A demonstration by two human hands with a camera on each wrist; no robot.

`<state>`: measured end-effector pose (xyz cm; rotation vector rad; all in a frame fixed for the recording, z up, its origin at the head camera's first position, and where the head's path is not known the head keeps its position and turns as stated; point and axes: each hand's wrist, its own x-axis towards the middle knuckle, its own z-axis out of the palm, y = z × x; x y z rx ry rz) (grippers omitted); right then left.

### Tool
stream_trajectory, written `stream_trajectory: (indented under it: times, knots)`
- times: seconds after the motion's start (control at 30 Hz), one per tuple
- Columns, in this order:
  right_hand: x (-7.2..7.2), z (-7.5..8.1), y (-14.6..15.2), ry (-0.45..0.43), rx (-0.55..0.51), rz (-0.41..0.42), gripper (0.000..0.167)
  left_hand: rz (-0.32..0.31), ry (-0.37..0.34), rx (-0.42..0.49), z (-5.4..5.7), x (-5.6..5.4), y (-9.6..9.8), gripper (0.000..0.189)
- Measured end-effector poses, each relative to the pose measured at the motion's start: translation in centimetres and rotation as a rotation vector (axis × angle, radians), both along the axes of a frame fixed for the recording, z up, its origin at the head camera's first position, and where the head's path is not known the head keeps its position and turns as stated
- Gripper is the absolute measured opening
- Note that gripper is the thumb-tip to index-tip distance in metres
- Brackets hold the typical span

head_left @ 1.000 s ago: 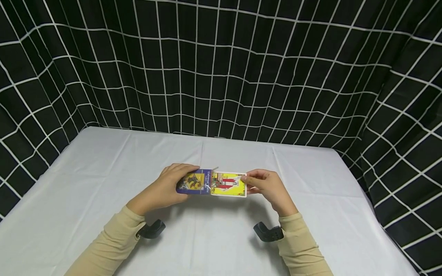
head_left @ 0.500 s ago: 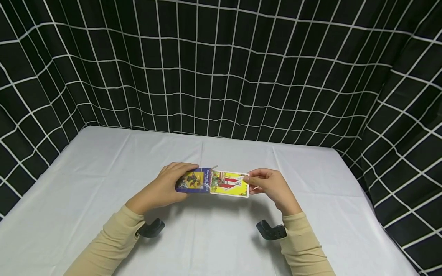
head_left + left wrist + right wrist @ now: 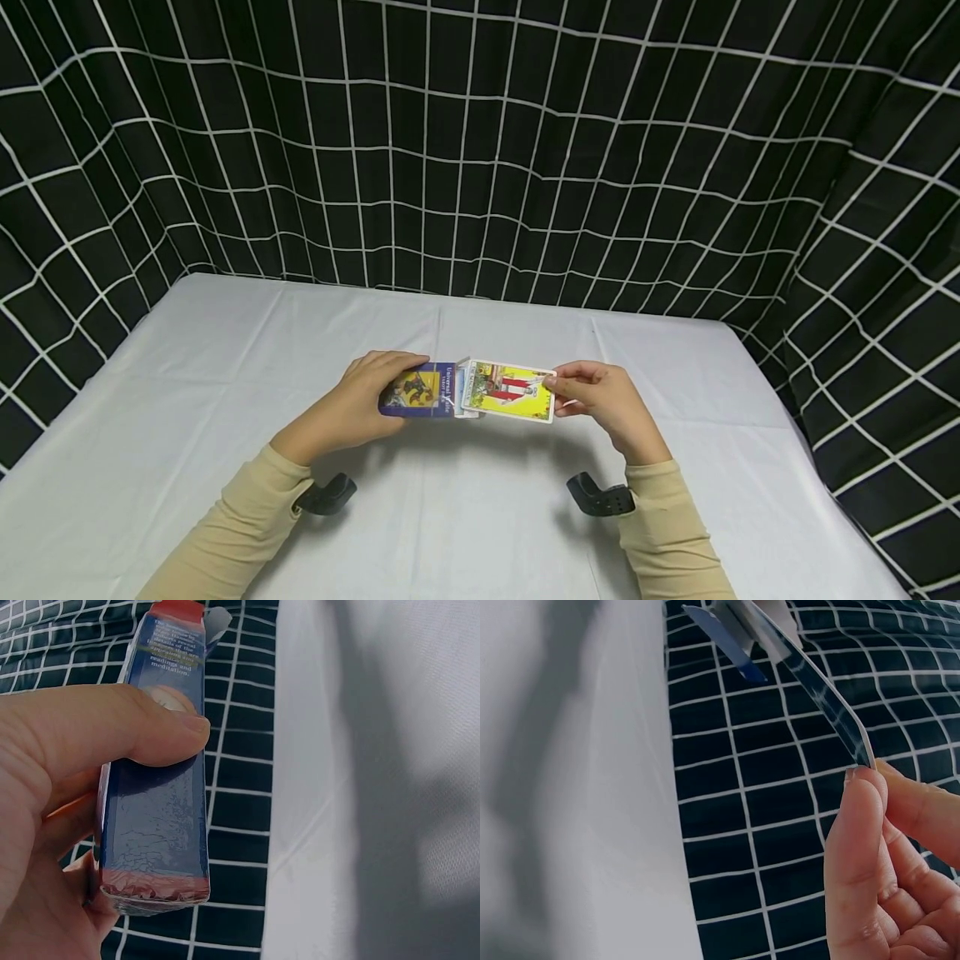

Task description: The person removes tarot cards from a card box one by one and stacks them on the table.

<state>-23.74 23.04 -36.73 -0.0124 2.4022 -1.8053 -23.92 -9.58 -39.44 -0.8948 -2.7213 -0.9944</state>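
Observation:
My left hand (image 3: 363, 408) grips a blue tarot card box (image 3: 417, 390), its printed front facing up and its opening to the right. In the left wrist view the thumb (image 3: 169, 731) presses along the narrow side of the box (image 3: 157, 825). Between thumb and fingers my right hand (image 3: 609, 402) pinches one end of a yellow tarot card (image 3: 512, 392), with a red-and-white figure on it. Edge-on, the card (image 3: 829, 701) looks thin and slightly bent in the right wrist view. Pale cards (image 3: 467, 410) stick out a little from the box opening, partly behind the yellow card.
Both hands are above a table with a white cloth (image 3: 465, 517). A black curtain with a white grid (image 3: 480, 167) encloses the back and sides. Black wrist mounts (image 3: 600, 497) jut inward from both sleeves. A blue box flap (image 3: 727, 645) hangs by the opening.
My right hand has moved right and slightly up, drawing the yellow card out of the box and tilting it. Pale cards now show at the opening. The left hand has barely shifted.

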Motion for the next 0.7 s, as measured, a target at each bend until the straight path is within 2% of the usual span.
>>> stream_trajectory:
  times: [0.7]
  knots:
    - [0.04,0.46,0.72,0.001,-0.041,-0.043,0.037,0.003,0.007,0.001,0.08,-0.09,-0.15,0.076]
